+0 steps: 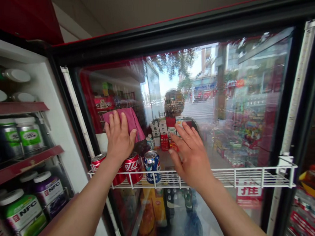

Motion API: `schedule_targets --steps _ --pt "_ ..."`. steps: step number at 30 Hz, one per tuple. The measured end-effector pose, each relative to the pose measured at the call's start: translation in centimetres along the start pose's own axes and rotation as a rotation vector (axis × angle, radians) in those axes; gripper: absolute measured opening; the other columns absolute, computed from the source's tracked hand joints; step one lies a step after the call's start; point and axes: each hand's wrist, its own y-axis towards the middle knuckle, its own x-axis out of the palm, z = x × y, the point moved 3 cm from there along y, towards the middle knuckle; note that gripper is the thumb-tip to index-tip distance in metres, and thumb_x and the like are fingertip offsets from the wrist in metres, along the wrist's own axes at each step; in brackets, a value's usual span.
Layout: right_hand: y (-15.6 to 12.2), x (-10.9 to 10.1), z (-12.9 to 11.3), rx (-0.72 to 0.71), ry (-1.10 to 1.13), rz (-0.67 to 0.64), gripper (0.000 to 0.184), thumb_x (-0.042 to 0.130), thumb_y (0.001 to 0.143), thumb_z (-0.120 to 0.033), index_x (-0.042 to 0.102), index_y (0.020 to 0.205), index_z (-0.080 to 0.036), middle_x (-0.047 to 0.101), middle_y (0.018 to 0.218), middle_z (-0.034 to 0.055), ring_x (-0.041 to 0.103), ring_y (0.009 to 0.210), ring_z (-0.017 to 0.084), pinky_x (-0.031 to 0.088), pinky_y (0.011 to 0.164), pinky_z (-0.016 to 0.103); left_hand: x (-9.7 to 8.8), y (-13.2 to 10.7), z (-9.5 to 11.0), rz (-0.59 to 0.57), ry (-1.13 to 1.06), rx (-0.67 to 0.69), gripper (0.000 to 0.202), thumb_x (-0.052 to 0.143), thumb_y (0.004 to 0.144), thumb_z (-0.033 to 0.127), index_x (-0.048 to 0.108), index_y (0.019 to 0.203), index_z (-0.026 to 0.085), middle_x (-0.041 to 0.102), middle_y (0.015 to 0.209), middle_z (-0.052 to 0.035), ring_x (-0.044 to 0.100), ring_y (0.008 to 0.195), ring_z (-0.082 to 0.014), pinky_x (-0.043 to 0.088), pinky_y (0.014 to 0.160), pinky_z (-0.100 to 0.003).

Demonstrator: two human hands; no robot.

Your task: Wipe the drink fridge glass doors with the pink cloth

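My left hand holds a pink cloth flat against the inner side of a glass door, its fingers stretched over the cloth. My right hand is held up at the same pane, fingers extended and holding nothing; whether it touches the glass I cannot tell. Between and below the hands, a white wire rack runs across the door. On it stand a blue Pepsi can and red cola cans, partly hidden by my left wrist.
To the left, cooler shelves hold silver cans and NFC juice bottles. The door's black frame surrounds the pane. Reflections and a street show in the glass. Packed bottles stand beyond the door at right.
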Motion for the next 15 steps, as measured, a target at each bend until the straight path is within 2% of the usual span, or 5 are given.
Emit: schedule_targets --steps 3,7,9,12,15 --pt "-3.2 -1.6 0.9 0.131 -0.036 0.048 0.046 0.06 0.107 -0.023 0.06 0.154 -0.018 0.049 0.175 0.0183 0.036 0.17 0.037 0.038 0.134 0.074 0.9 0.8 3.3 -0.018 0.025 0.111 0.09 0.051 0.108 0.054 0.016 0.179 0.013 0.006 0.188 -0.0244 -0.001 0.177 -0.0413 0.004 0.14 -0.069" --pt "-5.9 -3.5 1.7 0.255 -0.05 0.089 0.054 0.058 0.109 -0.025 0.051 0.162 -0.019 0.044 0.178 0.0196 0.034 0.171 0.039 0.038 0.131 0.078 2.3 1.6 8.9 0.017 0.031 0.186 0.092 0.052 0.109 0.054 0.011 0.18 0.012 0.001 0.187 -0.0267 -0.004 0.176 -0.0425 0.005 0.139 -0.071" --pt "-6.7 -4.5 2.0 0.283 -0.031 0.1 0.055 0.058 0.108 -0.024 0.05 0.162 -0.02 0.045 0.178 0.0192 0.034 0.171 0.038 0.037 0.132 0.078 2.9 1.7 11.9 -0.002 0.037 0.244 0.09 0.055 0.108 0.052 0.016 0.18 0.015 -0.003 0.187 -0.026 -0.005 0.176 -0.0445 0.006 0.138 -0.074" --pt "-7.3 -5.6 2.6 0.302 0.005 0.11 0.054 0.059 0.107 -0.022 0.052 0.161 -0.02 0.046 0.177 0.019 0.036 0.17 0.038 0.038 0.132 0.077 3.7 1.5 15.9 -0.093 0.051 0.415 0.083 0.061 0.106 0.051 0.027 0.178 0.026 -0.002 0.189 -0.0199 -0.003 0.176 -0.0448 0.008 0.138 -0.075" --pt "-7.5 -6.3 3.2 0.296 0.042 0.119 0.052 0.059 0.108 -0.021 0.053 0.159 -0.018 0.048 0.175 0.0195 0.037 0.169 0.037 0.041 0.131 0.074 4.0 1.3 17.8 -0.153 0.078 0.532 0.082 0.064 0.104 0.054 0.033 0.176 0.032 0.005 0.19 -0.0168 0.005 0.176 -0.0429 0.011 0.139 -0.073"
